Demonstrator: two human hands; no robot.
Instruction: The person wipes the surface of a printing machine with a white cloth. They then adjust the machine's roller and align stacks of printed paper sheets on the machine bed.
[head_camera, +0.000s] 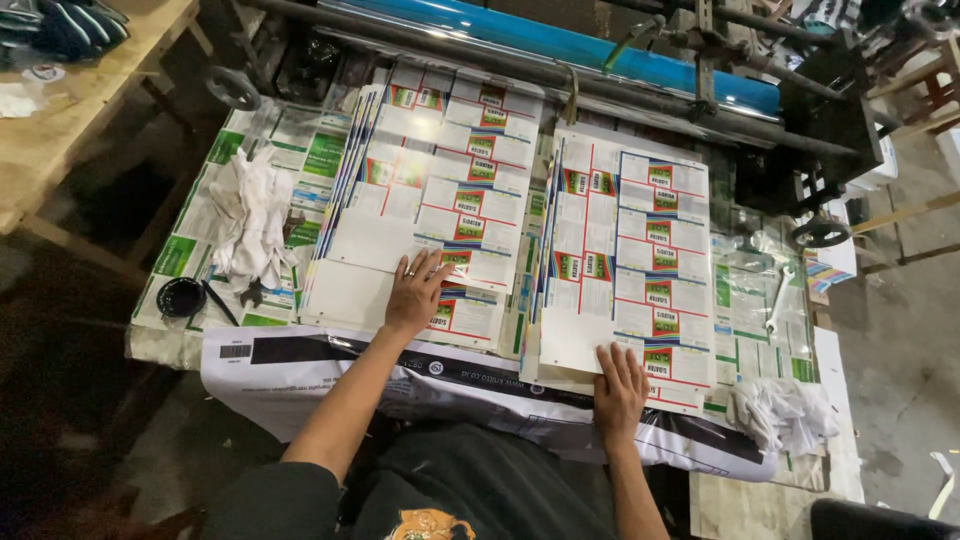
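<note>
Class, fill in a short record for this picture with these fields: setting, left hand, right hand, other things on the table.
setting: work table covered with printed sheets, in front of a machine with a blue roller
left hand: flat on the left stack of printed sheets
right hand: flat on the near edge of the right stack of printed sheets
other things: white rag, black lid, wrench, second rag

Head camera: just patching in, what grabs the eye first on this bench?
Two stacks of printed sheets, the left stack and the right stack, fill the middle of the table. The left hand and right hand each lie flat on a near edge. A blue roller spans the back; white rags lie at left.
</note>
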